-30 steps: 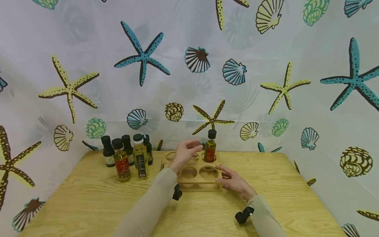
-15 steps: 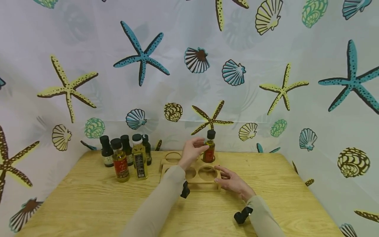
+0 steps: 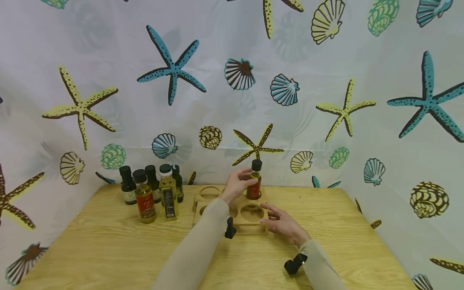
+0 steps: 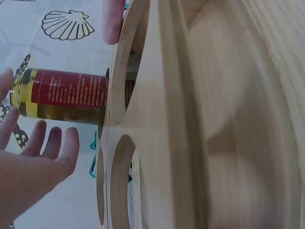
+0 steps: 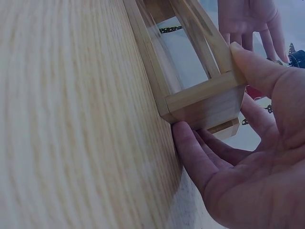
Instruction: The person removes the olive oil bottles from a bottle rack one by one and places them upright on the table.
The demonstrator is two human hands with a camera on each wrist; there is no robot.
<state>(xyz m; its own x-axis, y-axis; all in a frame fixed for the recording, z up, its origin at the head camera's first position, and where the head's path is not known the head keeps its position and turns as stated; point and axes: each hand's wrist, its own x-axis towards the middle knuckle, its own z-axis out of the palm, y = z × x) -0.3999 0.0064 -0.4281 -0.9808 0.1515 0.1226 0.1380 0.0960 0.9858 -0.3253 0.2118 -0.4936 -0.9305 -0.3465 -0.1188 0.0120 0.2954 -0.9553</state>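
Observation:
A wooden two-tier bottle rack (image 3: 235,229) with round holes stands on the table. In its back right hole sits an oil bottle (image 3: 253,191) with a red label and black cap, upright. My left hand (image 3: 236,187) reaches over the rack and pinches the bottle near its neck; the left wrist view shows the thumb and a finger on either side there, the other fingers loosely bent below the bottle (image 4: 71,95). My right hand (image 3: 284,225) grips the rack's right end, thumb at the upper edge and fingers against the end panel (image 5: 209,102).
On the left of the table (image 3: 108,249) several bottles stand close together: an oil bottle with a red label (image 3: 146,203), a clear bottle of yellow oil (image 3: 168,197), and dark bottles (image 3: 127,187) behind. A patterned curtain (image 3: 217,100) hangs along the table's back.
My left hand has moved right, from over the rack's middle to the bottle's neck. My right hand stays at the rack's right end. The view has shifted slightly.

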